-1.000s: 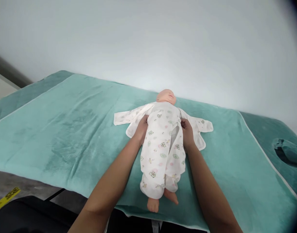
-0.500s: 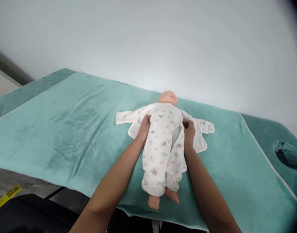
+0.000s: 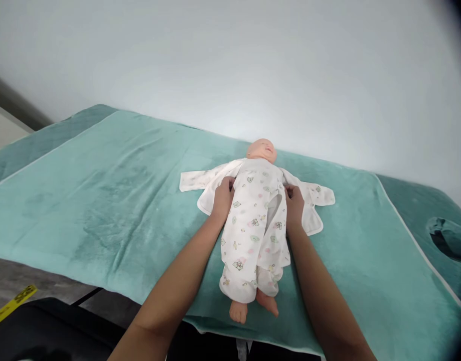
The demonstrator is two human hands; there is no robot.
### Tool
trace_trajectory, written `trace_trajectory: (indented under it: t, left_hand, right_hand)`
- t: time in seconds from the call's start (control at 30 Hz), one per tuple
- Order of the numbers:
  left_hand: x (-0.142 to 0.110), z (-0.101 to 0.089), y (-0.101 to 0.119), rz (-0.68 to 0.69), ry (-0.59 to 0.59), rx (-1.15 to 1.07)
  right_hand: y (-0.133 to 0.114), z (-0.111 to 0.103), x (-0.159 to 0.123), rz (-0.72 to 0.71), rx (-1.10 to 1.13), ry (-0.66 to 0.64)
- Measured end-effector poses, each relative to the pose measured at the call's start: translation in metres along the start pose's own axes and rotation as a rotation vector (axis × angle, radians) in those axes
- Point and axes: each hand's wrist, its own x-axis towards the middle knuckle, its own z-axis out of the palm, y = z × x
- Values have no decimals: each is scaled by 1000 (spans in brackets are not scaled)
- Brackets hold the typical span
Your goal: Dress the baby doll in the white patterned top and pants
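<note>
A baby doll (image 3: 262,149) lies face up, its head toward the wall and its bare feet toward me. It wears white trousers (image 3: 245,230) printed with small animals, with a slit between the legs. A white jacket (image 3: 205,200) lies spread open under its back, sleeves stretched to both sides. At the left side of the trousers' waist, my left hand (image 3: 223,199) is closed, pinching the cloth edge. My right hand (image 3: 294,203) is closed in the same way at the right side. The fingertips of both hands are partly hidden by cloth and knuckles.
A green padded table cover (image 3: 102,200) lies under the doll, and a pale wall (image 3: 230,65) rises behind it. An oval opening (image 3: 450,240) is at the far right. A black bag-like object (image 3: 53,326) and yellow tape (image 3: 12,305) are at lower left.
Both hands stay at the trousers' waist, with the left fingers shifted very slightly. The view has tilted a little; the doll and jacket lie as before.
</note>
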Motion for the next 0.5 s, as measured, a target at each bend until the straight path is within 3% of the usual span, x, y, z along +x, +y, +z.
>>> trace_trajectory:
  t: [0.13,0.3,0.5]
  left_hand:
    - [2,0,-6,-21,-26,-49]
    - [3,-4,-2,-7,-144,-137]
    - [3,-6,0,-68,-242,-380]
  right_hand:
    - [7,0,3,3,150,-103]
    - [9,-1,5,-1,204,-165]
    - [9,-1,7,1,58,-120]
